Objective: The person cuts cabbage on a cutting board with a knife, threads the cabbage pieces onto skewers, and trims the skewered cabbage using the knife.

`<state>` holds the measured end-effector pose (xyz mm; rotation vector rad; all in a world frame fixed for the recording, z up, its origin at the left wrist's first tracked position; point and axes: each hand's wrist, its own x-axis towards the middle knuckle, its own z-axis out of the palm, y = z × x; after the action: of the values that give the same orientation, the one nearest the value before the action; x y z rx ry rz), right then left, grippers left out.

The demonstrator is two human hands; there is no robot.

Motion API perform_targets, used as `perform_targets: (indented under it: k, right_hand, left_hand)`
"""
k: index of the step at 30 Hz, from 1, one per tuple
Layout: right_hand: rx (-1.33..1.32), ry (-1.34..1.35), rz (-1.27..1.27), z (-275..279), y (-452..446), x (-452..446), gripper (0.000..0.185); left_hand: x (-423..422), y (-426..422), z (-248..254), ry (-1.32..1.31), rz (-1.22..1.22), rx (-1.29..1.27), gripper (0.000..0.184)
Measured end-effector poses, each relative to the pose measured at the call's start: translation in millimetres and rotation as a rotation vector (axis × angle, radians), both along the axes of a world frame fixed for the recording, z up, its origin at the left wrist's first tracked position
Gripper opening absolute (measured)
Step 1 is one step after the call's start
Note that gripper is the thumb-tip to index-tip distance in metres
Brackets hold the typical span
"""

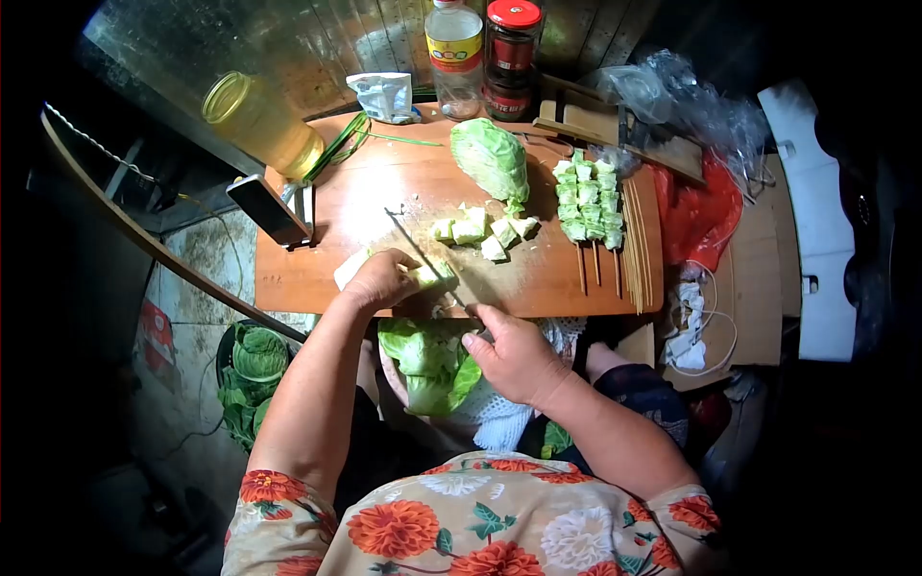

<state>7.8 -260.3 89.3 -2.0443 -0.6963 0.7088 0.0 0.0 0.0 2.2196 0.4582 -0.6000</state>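
Observation:
My left hand presses down on a pale cabbage piece near the front edge of the wooden board, its fingers bent round it. My right hand is closed on the handle end of a knife, whose thin blade slants up and left beside that piece. Cut cabbage chunks lie right of the blade, below a partly cut cabbage head. Farther right are several skewers threaded with cabbage and a row of bare sticks.
A phone leans on a stand at the left, beside a jar of yellowish liquid. A clear bottle and red-lidded jar stand behind. Cabbage leaves sit below the board; whole cabbages are lower left.

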Motion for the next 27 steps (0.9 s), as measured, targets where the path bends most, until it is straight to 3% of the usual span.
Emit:
perform_targets:
  k: [3,5,11,13,14,20,24,26,27]
  right_hand:
    - [-0.101,0.017,0.025,5,-10,-3,0.048]
    - [-0.260,0.116,0.071,17,-6,-5,0.045]
    - [-0.288,0.113,0.076,7,-6,-8,0.044]
    - [-0.291,0.107,0.074,6,-5,-10,0.043]
    - [-0.294,0.098,0.073,5,-5,-10,0.043]
    - [-0.338,0.111,0.082,12,-1,-6,0.043]
    - [-0.311,0.074,0.080,8,1,-5,0.042]
    - [-0.334,0.083,0.088,8,5,0,0.041]
    - [-0.333,0.084,0.088,6,7,1,0.041]
  left_hand:
    - [0,-17,-8,0.091,0.131,-0.098,0.031]
    - [-2,-31,21,-0.026,0.332,-0.329,0.006]
    - [0,-31,14,0.017,0.416,-0.304,0.010]
    - [3,-33,27,0.079,0.368,-0.256,0.016]
    - [5,-33,32,0.138,0.319,-0.208,0.032]
    - [11,-29,26,0.115,0.181,-0.128,0.035]
    - [13,-29,30,0.075,0.071,-0.040,0.033]
    - [11,-31,29,0.005,0.108,-0.004,0.012]
    - [10,-31,29,0.006,0.108,-0.003,0.012]
